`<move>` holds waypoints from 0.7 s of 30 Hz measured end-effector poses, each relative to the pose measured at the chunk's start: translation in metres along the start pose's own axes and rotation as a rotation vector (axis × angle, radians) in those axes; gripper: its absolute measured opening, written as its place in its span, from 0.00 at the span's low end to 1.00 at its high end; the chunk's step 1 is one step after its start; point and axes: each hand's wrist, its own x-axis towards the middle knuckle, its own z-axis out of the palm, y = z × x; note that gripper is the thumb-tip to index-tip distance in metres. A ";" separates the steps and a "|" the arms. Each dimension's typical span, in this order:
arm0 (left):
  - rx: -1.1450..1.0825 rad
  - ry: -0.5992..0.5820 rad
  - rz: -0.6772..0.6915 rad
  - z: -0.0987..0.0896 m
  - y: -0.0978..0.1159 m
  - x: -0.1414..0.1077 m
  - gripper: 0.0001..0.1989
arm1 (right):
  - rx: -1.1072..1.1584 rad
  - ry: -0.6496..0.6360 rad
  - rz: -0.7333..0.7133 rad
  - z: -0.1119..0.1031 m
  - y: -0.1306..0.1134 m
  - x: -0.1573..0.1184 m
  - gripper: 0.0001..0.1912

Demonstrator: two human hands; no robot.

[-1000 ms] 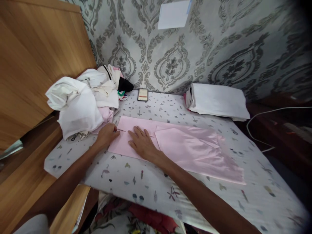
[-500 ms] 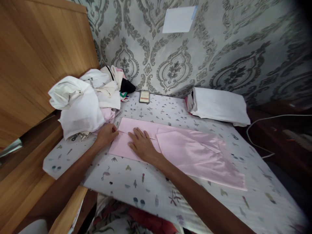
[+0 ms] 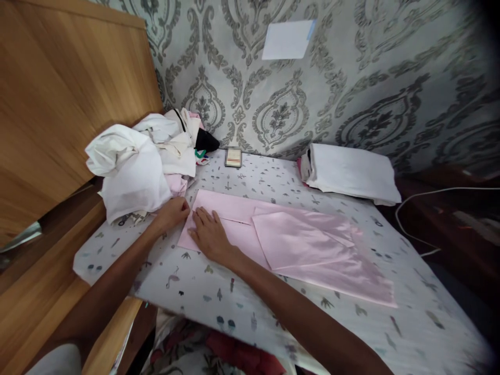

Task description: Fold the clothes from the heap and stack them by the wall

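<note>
A pink garment point(image 3: 300, 239) lies folded into a long strip across the patterned sheet, one flap turned over its middle and its right part wrinkled. At its left end my left hand point(image 3: 174, 213) is closed, the fingertips pinching the edge of the cloth. Flat on the pink fabric, just right of that pinch, rests my right hand point(image 3: 210, 234) with its fingers stretched out. Part of the garment's left end is hidden beneath the right palm.
White and cream clothes point(image 3: 135, 177) are heaped at the left, beside a wooden panel point(image 3: 74, 78). A folded white stack point(image 3: 351, 169) sits at the back right, and a small square box point(image 3: 233, 157) near the wall. A white cable point(image 3: 402, 234) hangs at the right edge.
My right hand has slid left over the pink garment, closer to my left hand, uncovering more of the middle fold. The left hand keeps its place at the edge.
</note>
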 end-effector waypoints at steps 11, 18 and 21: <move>0.008 -0.048 -0.094 -0.012 0.028 0.077 0.15 | -0.100 0.056 0.051 -0.015 -0.022 0.010 0.19; 0.025 -0.162 -0.105 -0.012 0.036 0.099 0.08 | -0.159 -0.117 0.017 -0.036 -0.033 0.023 0.19; 0.011 -0.203 -0.103 -0.013 0.034 0.101 0.05 | -0.157 -0.142 -0.007 -0.040 -0.039 0.031 0.17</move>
